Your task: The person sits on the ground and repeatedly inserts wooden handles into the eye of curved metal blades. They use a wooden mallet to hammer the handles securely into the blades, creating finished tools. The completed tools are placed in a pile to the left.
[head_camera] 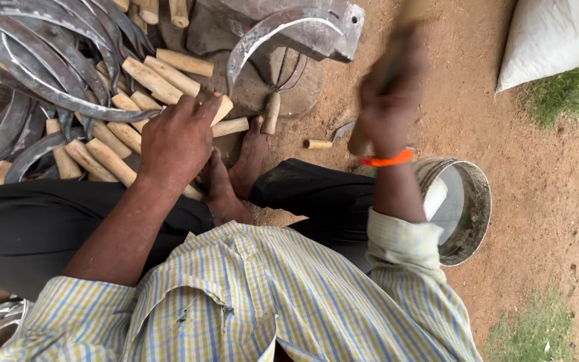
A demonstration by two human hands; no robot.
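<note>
Left hand (177, 139) clamped on sickle handle (221, 108), blade (269, 33) on anvil (316, 30); right hand (389, 100) blurred, gripping hammer handle (363, 137)

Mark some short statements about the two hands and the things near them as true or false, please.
1. The left hand rests on the pile of curved dark metal sickles with pale wooden handles. True.
2. The right hand wears a blue wristband. False: the band is orange.
3. The round metal bucket stands on bare brown soil. True.
4. The right hand is sharp and at rest. False: it is blurred, raised, closed on a blurred wooden handle.
</note>
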